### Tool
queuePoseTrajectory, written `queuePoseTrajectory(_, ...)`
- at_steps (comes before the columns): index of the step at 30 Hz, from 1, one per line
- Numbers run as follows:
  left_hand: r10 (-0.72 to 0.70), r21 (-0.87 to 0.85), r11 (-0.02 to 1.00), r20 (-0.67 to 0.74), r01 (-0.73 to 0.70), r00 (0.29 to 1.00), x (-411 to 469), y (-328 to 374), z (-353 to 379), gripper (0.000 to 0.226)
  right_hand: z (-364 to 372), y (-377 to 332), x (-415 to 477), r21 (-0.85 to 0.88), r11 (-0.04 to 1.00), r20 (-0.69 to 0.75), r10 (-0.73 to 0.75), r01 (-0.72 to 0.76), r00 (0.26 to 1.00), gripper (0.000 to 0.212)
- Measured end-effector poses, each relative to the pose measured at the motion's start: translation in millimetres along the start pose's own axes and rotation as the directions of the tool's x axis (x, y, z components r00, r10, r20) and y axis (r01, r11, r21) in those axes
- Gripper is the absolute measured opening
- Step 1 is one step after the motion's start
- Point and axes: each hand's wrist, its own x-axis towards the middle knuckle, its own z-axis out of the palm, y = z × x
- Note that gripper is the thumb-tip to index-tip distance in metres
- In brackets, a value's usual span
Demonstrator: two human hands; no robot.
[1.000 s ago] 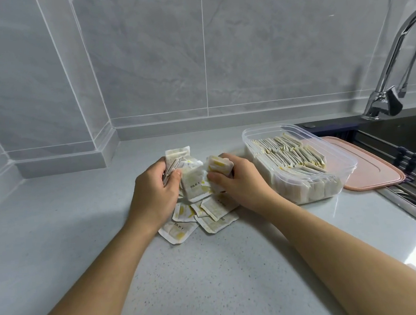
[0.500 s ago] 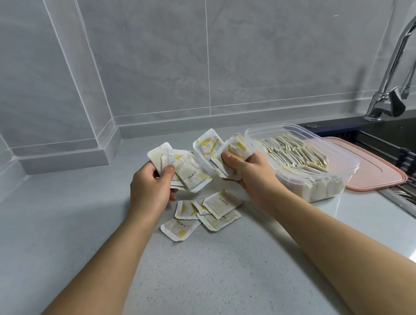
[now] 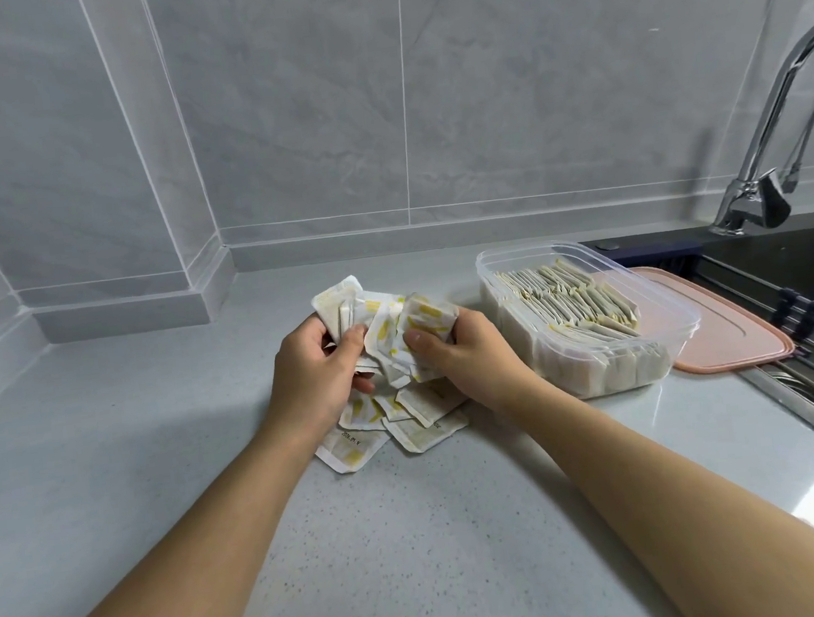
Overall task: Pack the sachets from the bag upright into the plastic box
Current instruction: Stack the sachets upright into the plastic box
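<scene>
Small white sachets with yellow print fill both my hands just above the countertop. My left hand [image 3: 309, 367] grips a fanned bunch of sachets [image 3: 340, 304]. My right hand [image 3: 469, 352] grips another bunch of sachets [image 3: 428, 318], which touches the left bunch. Under my hands, several loose sachets [image 3: 424, 431] lie flat on the counter. To the right stands the clear plastic box [image 3: 680, 326], with rows of upright sachets [image 3: 573, 297] inside. No bag is in view.
A pink lid [image 3: 730, 332] lies flat behind and to the right of the box, at the edge of the dark sink [image 3: 799, 270]. A chrome tap [image 3: 771, 134] rises at the far right. Grey tiled walls close the back and the left.
Half a second ago both hands held their sachet bunches higher and apart, the right one near the box. They have come down and together over the loose pile.
</scene>
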Motion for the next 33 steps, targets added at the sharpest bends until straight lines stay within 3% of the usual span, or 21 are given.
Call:
queuePoseTrajectory(3, -0.011, -0.144, 0.989, 0.039, 0.017, 0.999, -0.5, 1.6, 1.7, 0.007, -1.6, 1.8, 2.0, 0.111, 0.992, -0.069, 0.074, -0.066, 0.995, 0.019)
queuePoseTrajectory(6, 0.011, -0.164, 0.986, 0.107, 0.007, 0.994, -0.9, 0.4, 1.5, 0.01, -2.2, 1.7, 2.5, 0.165, 0.983, -0.079, 0.1, -0.086, 0.992, 0.018)
queuePoseTrajectory(9, 0.041, -0.097, 0.995, 0.108, -0.03, 0.993, 0.3, -2.5, -0.5, 0.016, -1.6, -0.2, 1.2, 0.078, 0.995, -0.06, 0.063, -0.058, 0.996, 0.018)
queuePoseTrajectory(14, 0.1, -0.019, 0.995, 0.056, -0.099, 0.993, 2.2, -4.8, -3.7, 0.012, 3.2, -5.8, -3.9, 0.064, 0.997, 0.11, 0.025, -0.032, 0.994, 0.042)
queuePoseTrajectory(18, 0.17, 0.112, 0.979, 0.038, -0.173, 0.985, 3.0, -1.9, -3.9, 0.006, 5.9, -11.3, -7.5, 0.081, 0.993, 0.169, -0.093, 0.081, 0.981, 0.026)
queuePoseTrajectory(22, 0.232, 0.27, 0.931, 0.085, -0.246, 0.969, 3.1, -3.1, -1.7, 0.013, 5.6, -11.9, -7.1, -0.034, 0.99, 0.115, -0.132, 0.137, 0.985, 0.023)
queuePoseTrajectory(24, 0.228, 0.374, 0.884, 0.178, -0.28, 0.957, 6.2, -9.1, -1.4, 0.02, 5.8, -10.1, -7.6, -0.099, 0.987, 0.122, -0.115, 0.128, 0.986, 0.022)
queuePoseTrajectory(27, 0.107, 0.532, 0.808, 0.29, -0.253, 0.951, 10.6, -16.2, -3.4, 0.022, 4.7, -7.8, -8.8, -0.156, 0.984, 0.185, -0.057, 0.087, 0.981, 0.023)
queuePoseTrajectory(29, 0.054, 0.547, 0.811, 0.283, -0.207, 0.958, 10.9, -17.1, -5.1, 0.019, 3.2, -7.3, -8.4, -0.202, 0.977, 0.22, -0.023, 0.069, 0.975, 0.026)
queuePoseTrajectory(33, 0.095, 0.451, 0.869, 0.253, -0.204, 0.963, 9.9, -13.7, -7.3, 0.018, 2.1, -7.7, -6.6, -0.252, 0.965, 0.245, -0.001, 0.065, 0.97, 0.028)
